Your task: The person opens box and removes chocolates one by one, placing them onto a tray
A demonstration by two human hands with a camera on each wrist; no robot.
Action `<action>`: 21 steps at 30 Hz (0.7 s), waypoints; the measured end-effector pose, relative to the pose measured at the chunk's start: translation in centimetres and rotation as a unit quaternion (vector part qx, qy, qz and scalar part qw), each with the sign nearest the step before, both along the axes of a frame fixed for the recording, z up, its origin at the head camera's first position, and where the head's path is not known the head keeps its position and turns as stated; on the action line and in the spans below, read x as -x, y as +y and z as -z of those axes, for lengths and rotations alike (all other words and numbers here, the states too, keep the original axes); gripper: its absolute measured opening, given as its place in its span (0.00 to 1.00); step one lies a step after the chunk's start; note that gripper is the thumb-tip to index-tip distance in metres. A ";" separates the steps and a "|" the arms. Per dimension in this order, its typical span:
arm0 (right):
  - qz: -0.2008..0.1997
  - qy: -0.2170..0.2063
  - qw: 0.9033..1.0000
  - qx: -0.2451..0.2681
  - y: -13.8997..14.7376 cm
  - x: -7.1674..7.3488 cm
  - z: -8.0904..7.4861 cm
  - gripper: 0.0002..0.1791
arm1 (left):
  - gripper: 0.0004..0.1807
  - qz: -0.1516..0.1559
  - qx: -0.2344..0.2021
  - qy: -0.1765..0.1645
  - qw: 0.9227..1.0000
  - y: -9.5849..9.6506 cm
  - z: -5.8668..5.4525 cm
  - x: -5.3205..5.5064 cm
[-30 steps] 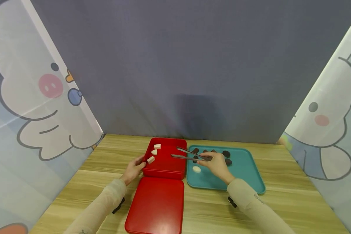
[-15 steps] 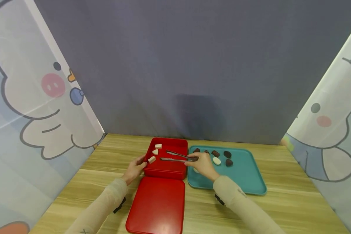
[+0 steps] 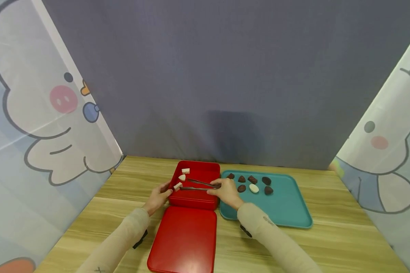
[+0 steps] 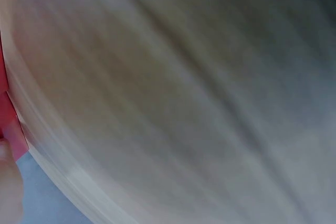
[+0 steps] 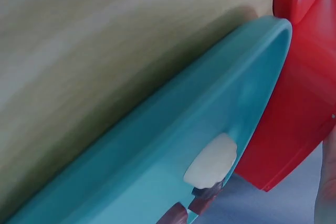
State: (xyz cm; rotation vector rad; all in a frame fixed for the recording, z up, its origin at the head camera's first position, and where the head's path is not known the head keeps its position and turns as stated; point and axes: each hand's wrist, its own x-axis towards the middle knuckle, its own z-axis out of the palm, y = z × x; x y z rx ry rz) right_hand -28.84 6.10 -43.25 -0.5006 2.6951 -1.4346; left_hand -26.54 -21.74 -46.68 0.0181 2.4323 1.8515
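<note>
My left hand (image 3: 159,196) grips the left rim of an open red box (image 3: 193,202); its thumb lies at the near left corner. In the box's left part lie a white heart-shaped chocolate (image 3: 182,177) and white rectangular chocolates (image 3: 185,171). My right hand (image 3: 226,191) pinches dark tongs (image 3: 199,185) by the closed end, over the box's right rim. The tongs' arms stand spread, tips close to the white pieces. Whether they hold anything cannot be seen. In the left wrist view a fingertip (image 4: 9,187) touches the red box wall (image 4: 11,129).
Right of the box stands a teal tray (image 3: 283,208) with several dark chocolates (image 3: 252,179) and a white oval one (image 3: 254,188). A white chocolate (image 5: 212,162) shows near the tray's edge in the right wrist view. A red lid (image 3: 182,239) lies before the box on the wooden table (image 3: 341,227).
My right hand has moved the tongs left from above the tray to inside the red box, down toward the white pieces. My left hand has stayed at the box rim.
</note>
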 end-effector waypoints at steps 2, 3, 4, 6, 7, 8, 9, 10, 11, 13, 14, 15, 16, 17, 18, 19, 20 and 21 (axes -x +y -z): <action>-0.002 0.005 1.000 -0.001 -0.3 0.1 0.1 0.20 | 0.28 0.007 -0.011 0.003 1.000 0.0 0.1 0.0; -0.003 0.006 1.000 -0.003 -0.5 0.2 0.1 0.20 | 0.27 0.008 -0.014 0.006 1.000 0.0 0.1 0.0; -0.006 0.007 1.000 -0.003 -0.7 0.3 0.1 0.20 | 0.27 0.006 -0.016 0.007 1.000 0.0 0.2 0.0; -0.008 0.002 1.000 -0.006 -1.1 0.3 0.1 0.21 | 0.27 0.004 -0.007 0.014 1.000 0.0 0.3 0.0; -0.011 0.003 1.000 -0.008 -1.2 0.4 0.1 0.21 | 0.27 0.003 -0.005 0.015 1.000 0.0 0.3 0.1; -0.013 0.002 1.000 -0.011 -1.4 0.5 0.1 0.21 | 0.27 -0.002 0.000 0.015 1.000 0.0 0.3 0.1; -0.014 0.003 1.000 -0.012 -1.5 0.5 0.2 0.21 | 0.27 -0.006 0.009 0.018 1.000 0.0 0.3 0.0; -0.015 0.002 1.000 -0.011 -1.7 0.6 0.2 0.21 | 0.27 -0.007 0.013 0.019 1.000 0.1 0.3 0.0; -0.014 0.003 1.000 -0.012 -1.8 0.7 0.2 0.21 | 0.27 -0.007 0.015 0.021 1.000 0.1 0.2 0.0; -0.011 0.007 1.000 -0.016 -2.1 0.9 0.3 0.21 | 0.27 -0.007 0.012 0.018 1.000 0.1 0.2 0.1; -0.008 0.005 1.000 -0.018 -2.3 1.0 0.3 0.21 | 0.27 -0.005 0.014 0.020 1.000 0.2 0.2 0.1; -0.009 0.005 1.000 -0.017 -2.4 1.1 0.4 0.21 | 0.27 -0.002 0.016 0.022 1.000 0.2 0.2 0.1; -0.009 0.005 1.000 -0.019 -2.5 1.2 0.5 0.21 | 0.27 0.000 0.015 0.021 1.000 0.2 0.2 0.1; -0.008 0.006 1.000 -0.023 -2.7 1.4 0.5 0.21 | 0.27 0.002 0.015 0.021 1.000 0.2 0.1 0.1; -0.006 0.005 1.000 -0.024 -2.8 1.5 0.6 0.21 | 0.27 0.003 0.014 0.020 1.000 0.1 0.1 0.1; -0.007 0.004 1.000 -0.022 -2.9 1.6 0.7 0.21 | 0.27 0.003 0.015 0.019 1.000 0.1 0.0 0.1; -0.007 0.004 1.000 -0.022 -3.0 1.8 0.8 0.21 | 0.27 0.003 0.016 0.019 1.000 0.1 0.0 0.0; -0.007 0.005 1.000 -0.021 -3.2 1.8 0.9 0.21 | 0.27 0.003 0.016 0.018 1.000 0.1 0.0 0.0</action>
